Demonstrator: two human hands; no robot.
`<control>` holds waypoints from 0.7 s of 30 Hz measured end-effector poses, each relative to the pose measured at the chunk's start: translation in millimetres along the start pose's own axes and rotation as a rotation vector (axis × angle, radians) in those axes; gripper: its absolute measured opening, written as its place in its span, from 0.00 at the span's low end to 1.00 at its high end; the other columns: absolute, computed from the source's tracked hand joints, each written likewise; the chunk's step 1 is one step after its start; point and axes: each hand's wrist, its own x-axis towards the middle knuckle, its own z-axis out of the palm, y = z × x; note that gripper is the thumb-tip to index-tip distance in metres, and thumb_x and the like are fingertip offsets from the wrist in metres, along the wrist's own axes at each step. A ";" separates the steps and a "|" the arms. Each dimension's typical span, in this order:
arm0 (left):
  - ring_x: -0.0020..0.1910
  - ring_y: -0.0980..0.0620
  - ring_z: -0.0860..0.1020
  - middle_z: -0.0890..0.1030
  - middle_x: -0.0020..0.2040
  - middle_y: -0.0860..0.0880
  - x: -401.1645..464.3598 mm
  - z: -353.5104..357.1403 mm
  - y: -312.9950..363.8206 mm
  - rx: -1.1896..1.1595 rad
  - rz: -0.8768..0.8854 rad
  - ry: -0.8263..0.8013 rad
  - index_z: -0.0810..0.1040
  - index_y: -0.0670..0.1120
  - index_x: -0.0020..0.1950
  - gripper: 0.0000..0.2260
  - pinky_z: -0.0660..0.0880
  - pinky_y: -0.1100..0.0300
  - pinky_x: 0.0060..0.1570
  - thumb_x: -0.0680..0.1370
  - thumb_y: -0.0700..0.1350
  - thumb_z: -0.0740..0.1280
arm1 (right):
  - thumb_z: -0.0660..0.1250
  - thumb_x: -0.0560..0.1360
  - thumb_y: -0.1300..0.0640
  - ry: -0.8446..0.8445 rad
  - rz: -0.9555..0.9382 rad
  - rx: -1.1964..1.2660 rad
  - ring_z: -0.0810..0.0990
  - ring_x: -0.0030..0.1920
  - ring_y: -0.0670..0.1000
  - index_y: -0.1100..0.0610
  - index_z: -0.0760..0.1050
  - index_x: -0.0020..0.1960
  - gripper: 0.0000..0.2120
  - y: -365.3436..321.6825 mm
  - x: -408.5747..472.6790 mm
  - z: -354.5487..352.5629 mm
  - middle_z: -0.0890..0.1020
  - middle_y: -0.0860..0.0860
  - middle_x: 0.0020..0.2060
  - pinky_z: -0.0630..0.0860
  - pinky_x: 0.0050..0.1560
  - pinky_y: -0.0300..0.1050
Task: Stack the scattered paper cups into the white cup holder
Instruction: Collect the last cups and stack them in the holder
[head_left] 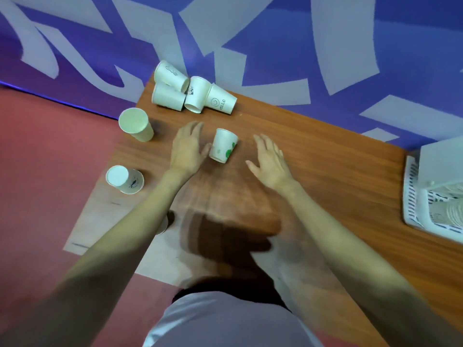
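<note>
A paper cup with green print point(223, 145) stands upside down in the middle of the wooden table point(325, 171). My left hand point(188, 149) hovers just left of it, fingers spread, thumb close to its side. My right hand point(269, 159) is open a short way to its right, apart from it. Several white cups point(193, 92) lie in a heap at the table's far edge. Two more cups point(136, 123) point(124, 179) stand near the left edge. The white cup holder point(436, 196), with cups stacked inside, sits at the far right.
A blue-and-grey patterned wall runs behind the table. Red floor lies to the left. Part of another cup point(164, 225) shows beneath my left forearm near the table's front left.
</note>
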 end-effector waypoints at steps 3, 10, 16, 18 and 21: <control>0.65 0.39 0.69 0.71 0.67 0.39 25.8 2.8 -0.9 -0.023 0.027 -0.013 0.68 0.39 0.69 0.24 0.66 0.48 0.65 0.75 0.46 0.67 | 0.64 0.77 0.52 -0.003 -0.015 0.008 0.56 0.74 0.58 0.57 0.52 0.76 0.34 -11.7 17.0 -5.4 0.57 0.57 0.75 0.55 0.72 0.58; 0.61 0.38 0.72 0.73 0.64 0.38 91.3 10.9 -6.9 -0.090 0.025 -0.012 0.69 0.37 0.67 0.22 0.69 0.47 0.61 0.75 0.44 0.66 | 0.65 0.76 0.56 -0.074 -0.023 -0.099 0.68 0.66 0.59 0.58 0.58 0.73 0.29 -21.0 40.6 5.5 0.71 0.58 0.66 0.61 0.66 0.52; 0.59 0.40 0.71 0.74 0.60 0.40 125.5 23.2 -1.5 -0.081 -0.095 0.021 0.70 0.39 0.64 0.18 0.69 0.49 0.58 0.76 0.46 0.64 | 0.62 0.75 0.67 -0.006 -0.024 -0.048 0.75 0.58 0.60 0.61 0.68 0.63 0.17 -11.8 45.1 7.4 0.78 0.58 0.56 0.66 0.60 0.51; 0.59 0.40 0.71 0.74 0.59 0.40 130.7 25.8 2.9 -0.076 -0.127 0.016 0.70 0.40 0.64 0.18 0.69 0.49 0.57 0.77 0.46 0.63 | 0.62 0.74 0.68 0.034 -0.024 0.019 0.76 0.58 0.60 0.60 0.68 0.65 0.20 -6.9 43.3 0.3 0.79 0.58 0.56 0.67 0.61 0.51; 0.59 0.41 0.71 0.74 0.59 0.40 135.6 29.7 9.7 -0.091 -0.165 0.004 0.69 0.39 0.64 0.18 0.67 0.50 0.57 0.77 0.45 0.63 | 0.60 0.73 0.70 0.093 -0.023 0.048 0.76 0.57 0.60 0.60 0.70 0.65 0.21 3.0 38.8 -12.5 0.79 0.58 0.57 0.70 0.60 0.52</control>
